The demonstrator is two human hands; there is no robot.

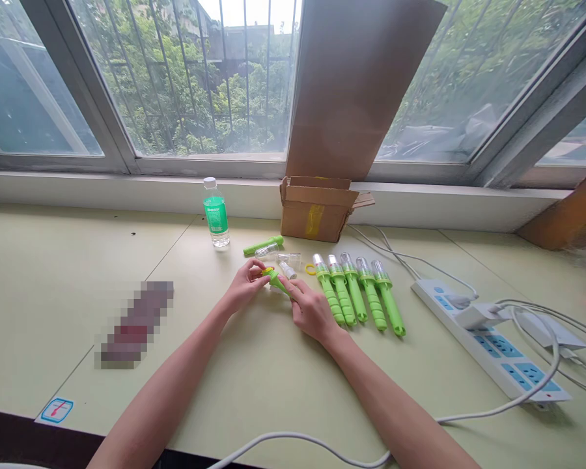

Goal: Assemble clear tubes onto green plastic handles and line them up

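My right hand (312, 309) is closed around a green plastic torch handle (277, 281), which slants up toward the left. At its wide end, the fingertips of my left hand (244, 286) pinch a yellow ring (267, 270). Just beyond my hands lie a small white part (288, 270), two clear plastic covers (267, 250) and another green handle (264, 245). A second yellow ring (310, 269) rests flat on the table. To the right, several green torches with clear tops (351, 286) lie side by side. My right palm hides part of the handle.
A water bottle (217, 215) and an open cardboard box (312, 212) stand toward the window sill. On the right lies a white power strip (488, 345) with plugs and trailing cables. One white cable (293, 438) crosses the table's front. A blurred-out item (137, 326) lies left.
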